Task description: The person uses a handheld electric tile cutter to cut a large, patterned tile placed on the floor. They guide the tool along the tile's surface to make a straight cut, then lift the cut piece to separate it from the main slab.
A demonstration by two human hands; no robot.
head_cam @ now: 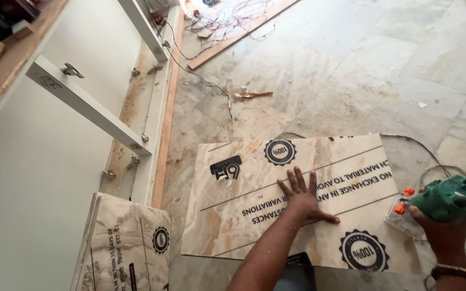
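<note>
Daylit grey marble floor (351,64) strewn with wires (227,19), a white cabinet (39,178) along its edge.

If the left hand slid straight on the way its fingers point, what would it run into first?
The left hand lies flat on the marble-patterned sheet, fingers pointing at its far edge. It would cross that edge onto bare floor; the copper-coloured scrap seems slightly left of that line.

The right hand (442,229) hides the green router's (444,198) grip, and the bottom edge crops the second panel (122,245).
</note>
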